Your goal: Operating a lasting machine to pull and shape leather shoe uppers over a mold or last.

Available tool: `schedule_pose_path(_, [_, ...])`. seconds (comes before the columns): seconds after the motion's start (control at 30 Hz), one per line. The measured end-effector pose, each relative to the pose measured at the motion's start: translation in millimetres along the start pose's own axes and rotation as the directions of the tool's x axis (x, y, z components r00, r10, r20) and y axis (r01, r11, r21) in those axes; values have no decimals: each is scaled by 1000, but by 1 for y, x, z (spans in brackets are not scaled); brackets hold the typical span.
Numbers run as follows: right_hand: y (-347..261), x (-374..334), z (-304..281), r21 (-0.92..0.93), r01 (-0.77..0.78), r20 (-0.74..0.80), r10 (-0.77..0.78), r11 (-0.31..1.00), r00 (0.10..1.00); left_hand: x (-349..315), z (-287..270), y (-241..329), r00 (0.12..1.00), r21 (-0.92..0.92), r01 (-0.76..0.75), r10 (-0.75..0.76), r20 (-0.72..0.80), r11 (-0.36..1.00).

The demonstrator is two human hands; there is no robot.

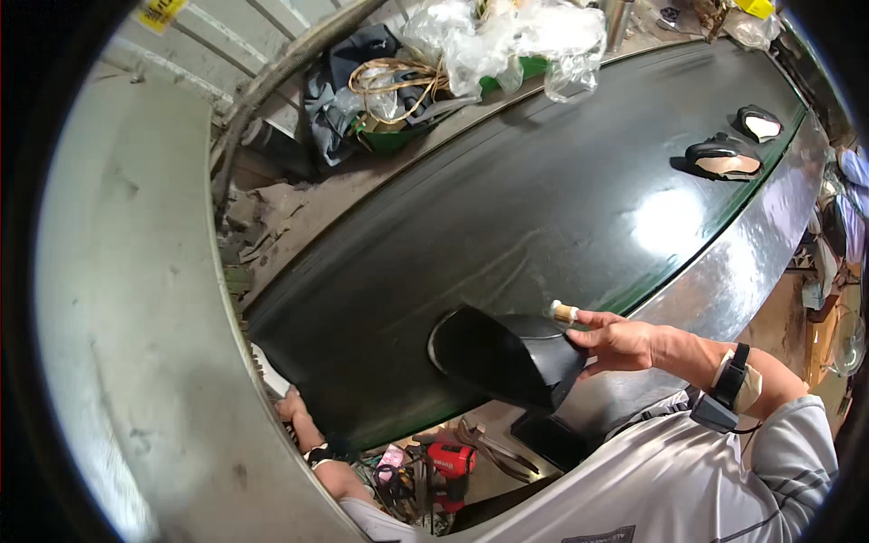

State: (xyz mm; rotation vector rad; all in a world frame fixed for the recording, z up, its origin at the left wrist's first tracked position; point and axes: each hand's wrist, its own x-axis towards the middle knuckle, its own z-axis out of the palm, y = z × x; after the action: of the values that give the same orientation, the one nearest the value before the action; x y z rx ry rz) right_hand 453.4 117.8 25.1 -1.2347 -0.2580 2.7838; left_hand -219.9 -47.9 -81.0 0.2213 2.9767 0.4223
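Note:
My right hand is closed on the edge of a black, curved shoe upper, which is tilted over the near edge of a long dark belt. At the tips of its forefinger and thumb is a small yellowish cylinder with white ends. Down at the left, my left hand is beside a narrow white piece, near the edge of a grey metal panel. That panel partly hides the hand, and its grip is unclear.
Two black shoes with pale undersides lie on the belt's far right. Behind the belt are clear plastic bags and a coil of cord. A red tool and metal pincers lie below the near edge.

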Motion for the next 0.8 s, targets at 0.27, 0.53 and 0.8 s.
schedule_pose_path(0.27, [39,-110,-74,-137,436,-177,-455,889,873,-163,4,-19,959,125,-236,251,-130,964])
schedule_pose_path(0.53, [54,-175,-183,211,635,-282,-576,743,768,-476,-83,99,235,-5,-971,951,-203,239])
schedule_pose_path(0.8, [46,-212,-182,133,645,-285,-595,752,752,-693,-14,100,-172,-140,-964,933,-315,-225])
